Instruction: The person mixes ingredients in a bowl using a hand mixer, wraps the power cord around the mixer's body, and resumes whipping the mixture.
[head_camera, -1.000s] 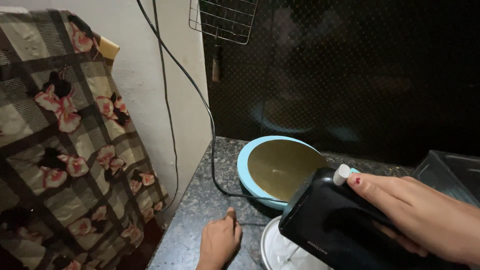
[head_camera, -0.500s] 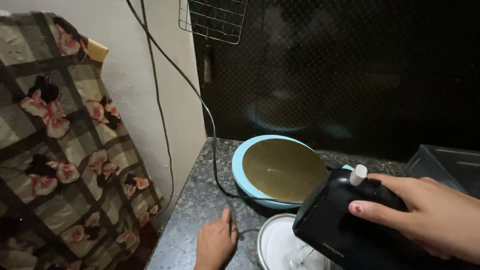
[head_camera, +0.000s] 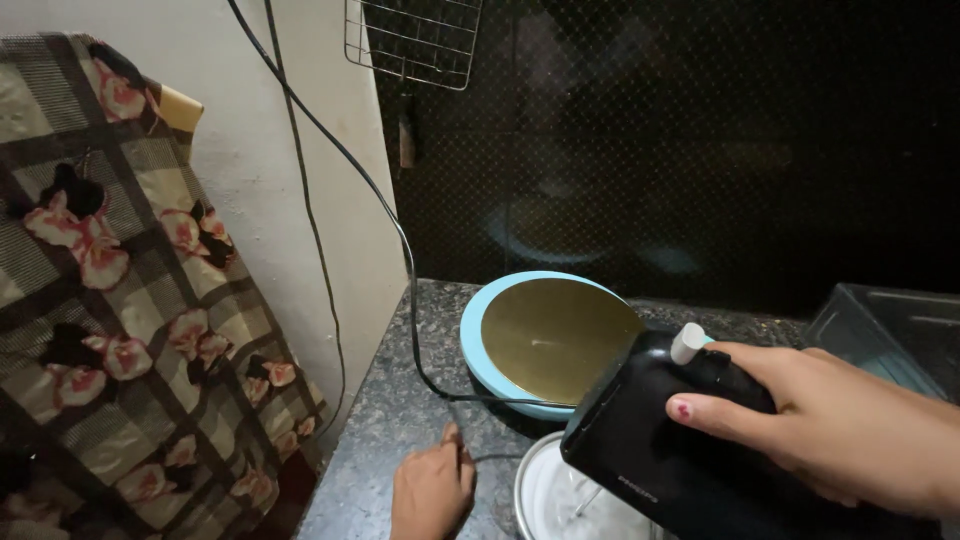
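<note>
My right hand (head_camera: 850, 425) has slid rightward, fingers wrapped around the black hand mixer (head_camera: 680, 450) above the white bowl (head_camera: 560, 500); my left hand (head_camera: 432, 490), fingers loosely curled, rests empty left of the bowl.

Hand mixer (head_camera: 680, 450): black body w/ a white button on top. Bowl (head_camera: 570, 500) just below the mixer: metal-grey rim, white inside. Round turntable (head_camera: 545, 340) just behind the mixer: light-blue edge, gold disc on top. Surface (head_camera: 390, 420) under the mixer: dark speckled grey stone. Cord (head_camera: 400, 250) left of the mixer: black. Cloth (head_camera: 120, 300) far left of the mixer: brown/tan plaid w/ pink & black flowers. Wall behind the mixer: black w/ fine dot grid; left part cream.
</note>
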